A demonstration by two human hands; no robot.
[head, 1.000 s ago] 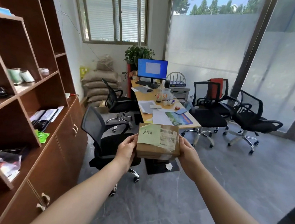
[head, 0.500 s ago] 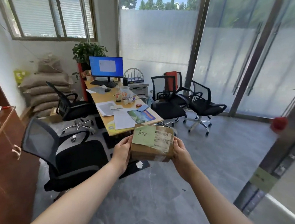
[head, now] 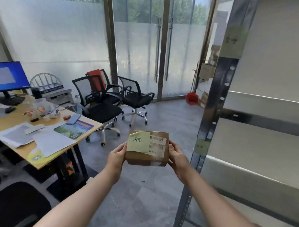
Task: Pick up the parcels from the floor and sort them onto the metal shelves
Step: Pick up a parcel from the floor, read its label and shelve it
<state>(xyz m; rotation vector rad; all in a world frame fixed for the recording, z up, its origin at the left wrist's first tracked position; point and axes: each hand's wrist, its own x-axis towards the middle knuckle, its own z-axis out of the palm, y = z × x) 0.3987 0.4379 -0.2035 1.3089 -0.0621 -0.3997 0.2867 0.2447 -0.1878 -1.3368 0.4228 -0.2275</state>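
Observation:
A small brown cardboard parcel (head: 146, 157) is held at chest height in front of me. It carries a pale green handwritten note and a white barcode label on top. My left hand (head: 117, 155) grips its left side and my right hand (head: 176, 155) grips its right side. The metal shelves (head: 262, 121) stand close on my right, with a perforated upright post (head: 215, 107) just right of the parcel. Green paper labels are stuck on that post at two heights.
A wooden desk (head: 26, 150) with papers, a phone and a monitor (head: 5, 77) stands on the left. Black office chairs (head: 101, 107) sit beyond it. Glass doors (head: 161, 48) are ahead, with cardboard boxes (head: 206, 71) and a red bin (head: 192, 98) by them.
My view has swung to the right, away from the wooden bookcase and desk. The metal shelves have come into view on the right. Both hands have kept hold of the parcel.

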